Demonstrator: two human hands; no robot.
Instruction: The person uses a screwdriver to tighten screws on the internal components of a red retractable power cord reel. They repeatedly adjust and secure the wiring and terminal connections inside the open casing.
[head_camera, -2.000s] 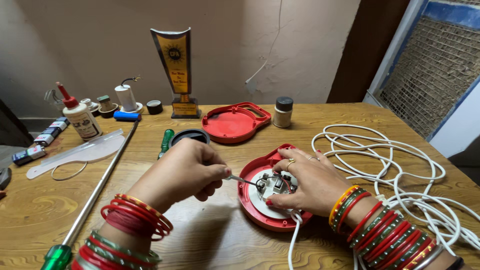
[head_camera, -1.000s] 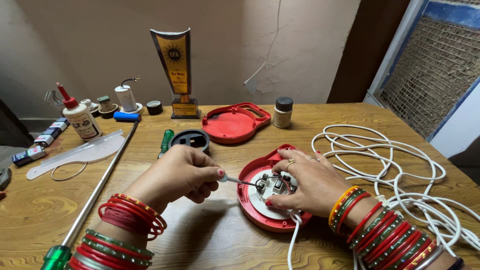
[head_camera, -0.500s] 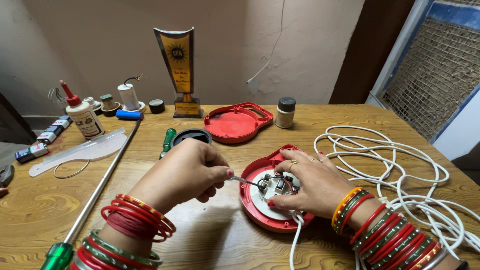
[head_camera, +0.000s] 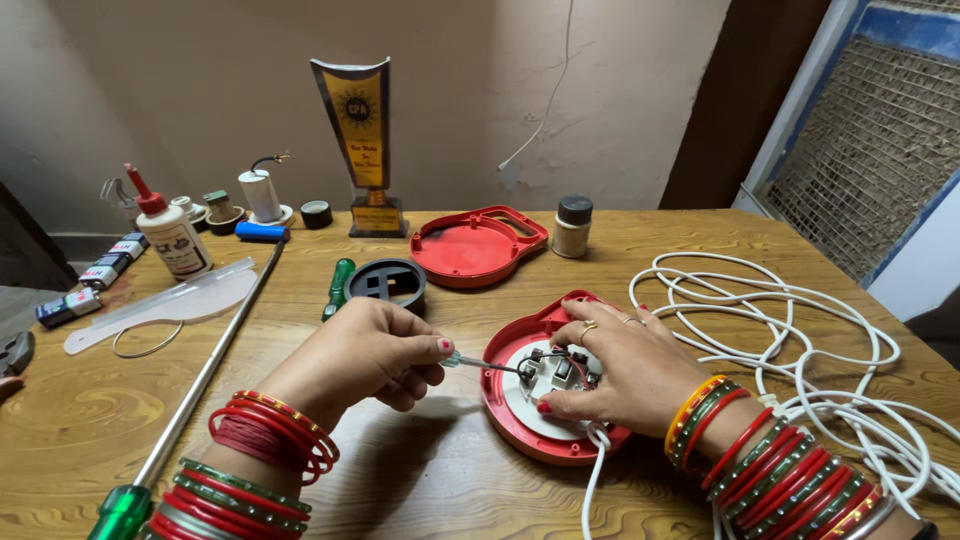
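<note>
Left hand (head_camera: 365, 352) grips a small screwdriver (head_camera: 478, 363), tip in the open red base (head_camera: 520, 425) under the right hand (head_camera: 620, 365), which steadies it. Cover (head_camera: 478, 245) lies off beyond both hands; wiring unfinished.

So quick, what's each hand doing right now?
Left hand: closed on a small screwdriver.
Right hand: open, fingers spread, resting on the red housing.

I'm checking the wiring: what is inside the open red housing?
Inside the red housing sits a white plate with dark terminals and thin wires. The right hand covers the far side; a screwdriver tip reaches in.
</note>
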